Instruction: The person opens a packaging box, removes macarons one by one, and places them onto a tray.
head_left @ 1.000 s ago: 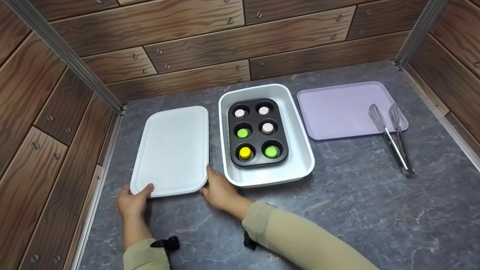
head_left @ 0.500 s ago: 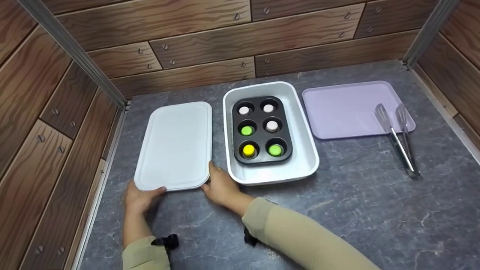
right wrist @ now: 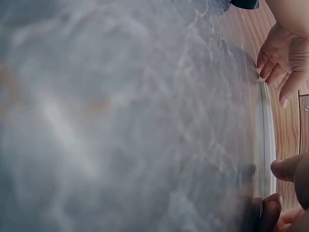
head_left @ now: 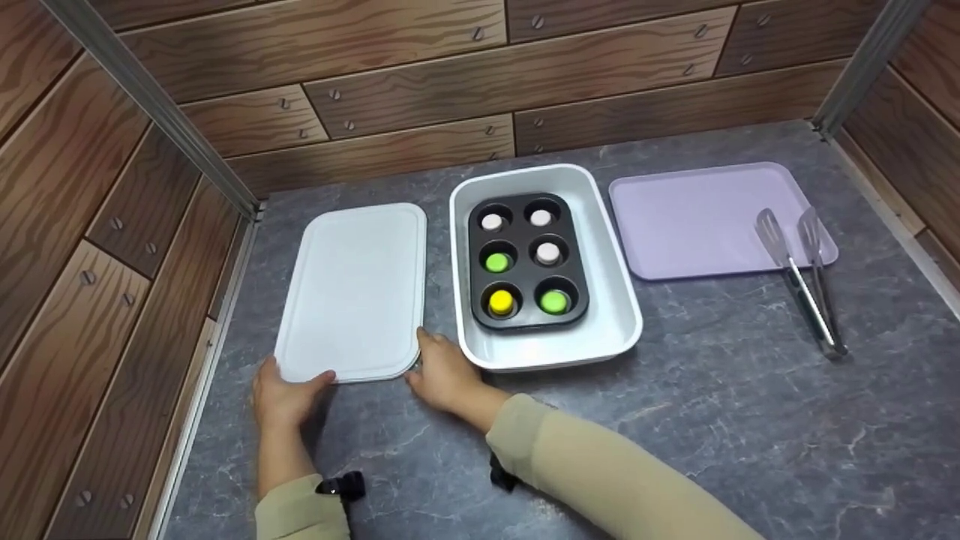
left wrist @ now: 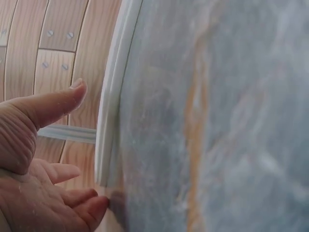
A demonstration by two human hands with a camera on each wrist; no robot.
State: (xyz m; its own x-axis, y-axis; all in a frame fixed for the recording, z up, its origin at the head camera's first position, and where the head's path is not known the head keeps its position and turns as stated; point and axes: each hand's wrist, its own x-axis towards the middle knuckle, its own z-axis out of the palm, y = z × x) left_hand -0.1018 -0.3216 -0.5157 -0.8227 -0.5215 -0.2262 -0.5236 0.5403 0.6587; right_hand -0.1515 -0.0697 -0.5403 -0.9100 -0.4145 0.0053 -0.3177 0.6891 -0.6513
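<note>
A flat white lid (head_left: 356,292) with rounded corners lies on the table at the left. By its near left corner is my left hand (head_left: 286,394), thumb spread away from the fingers; in the left wrist view this hand (left wrist: 48,159) has a gap between thumb and rim. My right hand (head_left: 448,375) touches the lid's right edge near the front corner with extended fingers. Just right of it stands a white rectangular container (head_left: 616,330). Inside sits a black muffin tin (head_left: 519,281), its cups holding small round pieces in white, green and yellow (head_left: 501,303).
A lilac tray (head_left: 697,217) lies at the right. Metal tongs (head_left: 806,292) rest with their tips over its near right corner and their handle end on the table. Wood-patterned walls (head_left: 420,90) enclose the grey marbled table (head_left: 720,420) at the back and sides.
The left hand's thumb has come off the lid's top to its front edge, and its grip has loosened. The right hand stays at the right edge. The head view has shifted slightly.
</note>
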